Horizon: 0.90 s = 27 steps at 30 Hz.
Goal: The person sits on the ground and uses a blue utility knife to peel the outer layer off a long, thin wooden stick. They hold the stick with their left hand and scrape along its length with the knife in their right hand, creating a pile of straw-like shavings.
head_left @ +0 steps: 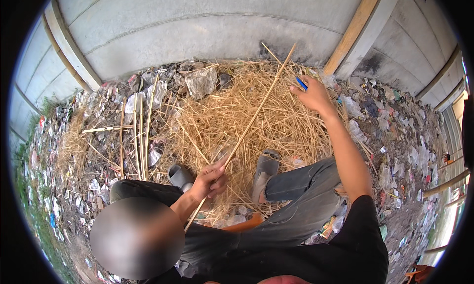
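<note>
My left hand [209, 181] is closed around a long, thin bamboo-like stick [256, 113], low in front of my lap. The stick slants from beside my left leg up to the far right, over a heap of straw-coloured shavings [217, 116]. My right hand [314, 94] is closed on a small blue tool [301, 83], to the right of the stick's far end and apart from it. Most of the tool is hidden by the fingers, so its kind does not show. A thin pale strip [270, 52] crosses near the stick's far tip.
Several long strips [140, 136] lie left of the heap. Litter [395, 150] covers the ground around it. A grey panel wall [197, 27] with a wooden post [353, 29] stands behind. My feet, in grey slip-on shoes [267, 161], rest at the heap's near edge.
</note>
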Tool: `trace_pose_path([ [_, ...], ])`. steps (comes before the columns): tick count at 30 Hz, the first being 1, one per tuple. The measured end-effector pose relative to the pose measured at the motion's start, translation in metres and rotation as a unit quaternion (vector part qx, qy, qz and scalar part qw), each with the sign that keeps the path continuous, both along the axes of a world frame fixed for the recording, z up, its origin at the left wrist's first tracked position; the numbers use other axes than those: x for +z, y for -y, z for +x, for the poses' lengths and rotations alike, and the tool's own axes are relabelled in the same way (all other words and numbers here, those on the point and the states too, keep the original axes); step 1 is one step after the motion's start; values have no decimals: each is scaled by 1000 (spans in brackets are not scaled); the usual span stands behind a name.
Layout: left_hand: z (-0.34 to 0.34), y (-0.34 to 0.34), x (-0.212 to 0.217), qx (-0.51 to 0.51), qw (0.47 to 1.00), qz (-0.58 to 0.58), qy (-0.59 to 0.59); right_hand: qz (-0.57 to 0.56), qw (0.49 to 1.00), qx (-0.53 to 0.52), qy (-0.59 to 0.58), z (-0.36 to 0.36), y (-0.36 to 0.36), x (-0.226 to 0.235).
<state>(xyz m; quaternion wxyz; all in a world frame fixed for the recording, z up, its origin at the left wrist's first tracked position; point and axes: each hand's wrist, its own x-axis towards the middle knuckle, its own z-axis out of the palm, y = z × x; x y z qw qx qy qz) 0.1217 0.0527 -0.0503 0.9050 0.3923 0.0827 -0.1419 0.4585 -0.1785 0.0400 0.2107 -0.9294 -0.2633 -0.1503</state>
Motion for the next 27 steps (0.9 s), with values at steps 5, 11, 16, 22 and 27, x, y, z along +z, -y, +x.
trace_pose_path([
  [5,6,8,-1,18,999,-14,49,189,902,108,-372,-32,-31,2],
  [11,6,11,4,19,998,19,59,281,825,218,-441,-75,-69,-10],
  [16,-3,15,7,-28,996,24,80,379,803,168,-427,-51,-65,8],
  [22,-6,17,0,-72,992,51,91,497,796,34,-343,12,-19,21],
  [27,-5,18,-6,-58,993,50,95,559,773,-21,-299,42,18,23],
])
